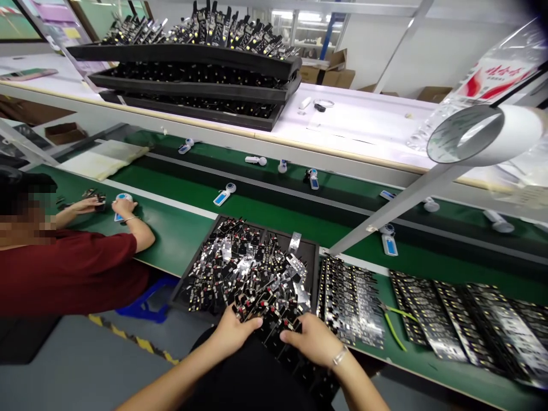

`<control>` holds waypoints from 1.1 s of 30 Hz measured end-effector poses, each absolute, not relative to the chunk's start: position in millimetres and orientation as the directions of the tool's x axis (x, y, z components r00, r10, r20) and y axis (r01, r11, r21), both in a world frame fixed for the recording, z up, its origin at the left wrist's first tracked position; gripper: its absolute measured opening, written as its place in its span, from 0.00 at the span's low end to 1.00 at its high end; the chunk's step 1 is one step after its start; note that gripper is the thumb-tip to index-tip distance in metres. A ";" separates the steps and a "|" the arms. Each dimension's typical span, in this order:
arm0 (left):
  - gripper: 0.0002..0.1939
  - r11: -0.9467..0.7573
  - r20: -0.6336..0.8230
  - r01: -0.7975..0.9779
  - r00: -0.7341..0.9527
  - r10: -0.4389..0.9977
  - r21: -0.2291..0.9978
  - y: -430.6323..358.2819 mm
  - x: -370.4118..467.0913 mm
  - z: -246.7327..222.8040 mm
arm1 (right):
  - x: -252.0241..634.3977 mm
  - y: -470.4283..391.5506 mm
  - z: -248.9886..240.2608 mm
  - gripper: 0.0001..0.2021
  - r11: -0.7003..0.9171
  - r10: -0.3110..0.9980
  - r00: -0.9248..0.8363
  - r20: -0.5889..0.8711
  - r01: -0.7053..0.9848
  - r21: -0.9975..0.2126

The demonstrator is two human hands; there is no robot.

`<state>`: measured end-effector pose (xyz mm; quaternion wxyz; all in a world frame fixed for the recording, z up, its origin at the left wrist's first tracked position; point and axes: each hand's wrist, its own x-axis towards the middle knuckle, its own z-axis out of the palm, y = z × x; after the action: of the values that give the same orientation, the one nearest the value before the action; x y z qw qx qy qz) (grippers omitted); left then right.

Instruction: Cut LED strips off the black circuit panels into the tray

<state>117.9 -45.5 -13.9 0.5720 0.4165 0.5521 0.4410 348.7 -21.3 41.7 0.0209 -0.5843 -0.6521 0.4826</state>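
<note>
A black tray (pixel 314 274) heaped with small black circuit boards and shiny metal pieces lies on the green bench in front of me. At its near edge, my left hand (pixel 235 333) is closed round the left side of a cluster of black circuit boards (pixel 272 328) with red and white parts. On the cluster's right side is my right hand (pixel 312 339), its thumb on top and its other fingers partly hidden. More dark boards hang below, between my wrists. Flat panels of boards (pixel 351 302) lie right of the tray.
Green-handled pliers (pixel 394 328) lie between the panels and further board stacks (pixel 471 325). A slanted post (pixel 377 220) rises behind them. White-and-blue devices (pixel 225 194) dot the green conveyor. Stacked black trays (pixel 188 91) fill the shelf. A person in a red shirt (pixel 77 268) works at left.
</note>
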 end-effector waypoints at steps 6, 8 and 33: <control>0.27 0.306 -0.298 -0.069 0.106 0.949 0.950 -39.2 124.4 -12.9 | 347.7 -19.8 44.9 0.14 -0.135 0.784 -0.249 -0.569 0.826 -0.547; 0.28 0.308 -0.307 -0.071 0.023 0.952 0.949 -38.9 129.4 -13.6 | 345.4 -21.2 45.7 0.15 -0.138 0.805 -0.193 -0.560 0.859 -0.493; 0.29 0.459 -0.487 -0.269 -0.046 0.872 0.847 -46.1 138.4 -11.6 | 383.3 -37.9 48.9 0.43 -0.192 0.976 0.052 -0.213 0.669 -0.718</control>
<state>138.4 -46.1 -11.6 0.6377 0.2654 0.5683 0.4472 383.3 -37.9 48.9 0.2217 -0.6905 -0.5956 0.3454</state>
